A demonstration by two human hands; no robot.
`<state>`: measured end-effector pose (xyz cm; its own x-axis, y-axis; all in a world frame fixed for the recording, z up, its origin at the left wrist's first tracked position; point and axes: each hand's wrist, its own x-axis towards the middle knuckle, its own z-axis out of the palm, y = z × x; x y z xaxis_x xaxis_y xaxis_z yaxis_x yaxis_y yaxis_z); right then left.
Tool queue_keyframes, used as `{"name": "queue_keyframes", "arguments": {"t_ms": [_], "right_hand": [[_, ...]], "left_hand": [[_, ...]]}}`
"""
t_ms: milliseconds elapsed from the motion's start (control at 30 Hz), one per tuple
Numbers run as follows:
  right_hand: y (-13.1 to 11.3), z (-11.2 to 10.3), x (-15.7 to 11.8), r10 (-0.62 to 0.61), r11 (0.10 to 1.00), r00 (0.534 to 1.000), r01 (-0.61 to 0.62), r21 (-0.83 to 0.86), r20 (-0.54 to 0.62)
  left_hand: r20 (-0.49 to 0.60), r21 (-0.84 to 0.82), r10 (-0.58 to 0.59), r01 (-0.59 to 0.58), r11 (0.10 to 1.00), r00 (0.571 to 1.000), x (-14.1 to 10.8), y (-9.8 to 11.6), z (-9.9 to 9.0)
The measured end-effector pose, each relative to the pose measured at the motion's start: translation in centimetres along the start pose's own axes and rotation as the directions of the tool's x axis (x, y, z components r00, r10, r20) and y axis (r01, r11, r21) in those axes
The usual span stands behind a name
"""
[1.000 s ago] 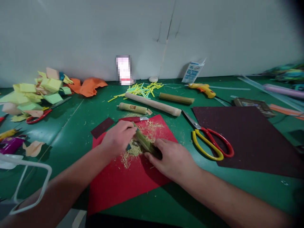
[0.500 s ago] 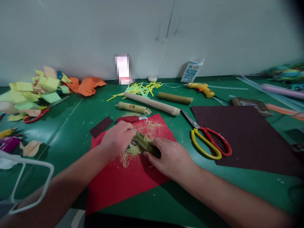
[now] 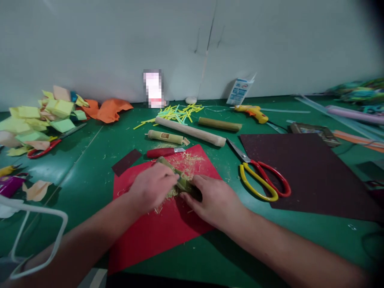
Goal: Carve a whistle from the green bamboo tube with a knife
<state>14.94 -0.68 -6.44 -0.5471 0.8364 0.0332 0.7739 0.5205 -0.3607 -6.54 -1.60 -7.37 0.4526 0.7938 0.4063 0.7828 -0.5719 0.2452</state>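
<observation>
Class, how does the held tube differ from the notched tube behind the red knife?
The held tube is darker green; the notched tube is paler. The held tube slants over the red sheet; the notched tube lies nearly crosswise on the table. Both look like bamboo.

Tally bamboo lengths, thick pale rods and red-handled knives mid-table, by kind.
Bamboo lengths: 3 (held green bamboo, notched bamboo, olive bamboo)
Thick pale rod: 1
Red-handled knife: 1
Total: 5
</observation>
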Motion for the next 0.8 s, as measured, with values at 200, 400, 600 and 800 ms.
{"name": "queue_keyframes", "arguments": {"t_ms": [200,400,600,800], "right_hand": [[0.0,0.0,0.1,0.006,1.0,1.0,-0.006,0.004,0.005],[-0.1,-0.1,0.0,0.011,1.0,1.0,-0.011,-0.005,0.005],[-0.1,-0.1,0.0,0.023,1.0,1.0,-0.023,-0.001,0.003],[-0.1,-0.1,0.1,0.021,1.0,1.0,-0.021,0.006,0.007]], "left_hand": [[-0.026,-0.02,0.021,-0.022,1.0,0.999,0.0,0.1,0.0],[-0.085,0.107,0.052,-0.043,0.993,0.995,0.1,-0.3,0.0],[-0.155,0.095,0.012,0.003,0.995,0.988,0.2,0.1,0.2],[-0.17,0.06,-0.026,0.037,0.997,0.985,0.4,-1.2,-0.6]]}}
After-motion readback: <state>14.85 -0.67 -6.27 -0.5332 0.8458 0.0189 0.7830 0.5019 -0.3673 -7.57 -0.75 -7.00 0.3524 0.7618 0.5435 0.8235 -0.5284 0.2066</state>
